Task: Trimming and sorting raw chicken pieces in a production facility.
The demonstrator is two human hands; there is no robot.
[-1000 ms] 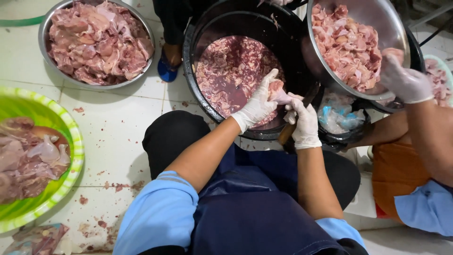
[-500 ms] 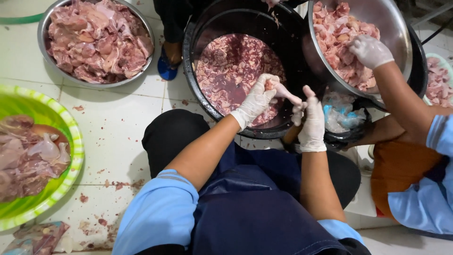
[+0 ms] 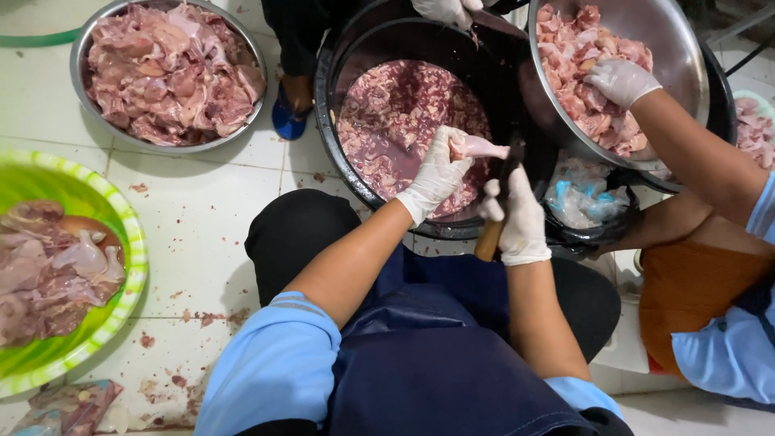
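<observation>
My left hand [image 3: 437, 173], in a white glove, grips a pale piece of raw chicken [image 3: 478, 148] over the rim of a big black pot [image 3: 339, 73] full of dark meat pieces. My right hand [image 3: 517, 214], also gloved, is closed around a knife with a wooden handle [image 3: 487, 240]; the dark blade points up toward the chicken piece. A co-worker's gloved hand [image 3: 617, 81] reaches into a tilted steel bowl [image 3: 686, 48] of raw chicken on the right.
A steel bowl [image 3: 81, 56] of raw chicken sits on the white tiled floor at top left. A green plastic basin [image 3: 121, 266] with meat is at left. A black bag [image 3: 589, 230] with scraps lies beside the pot. Another gloved hand [image 3: 444, 10] shows at the top.
The co-worker's hand moved from the steel bowl's rim down into the chicken. My hands shifted slightly left with the chicken piece and knife.
</observation>
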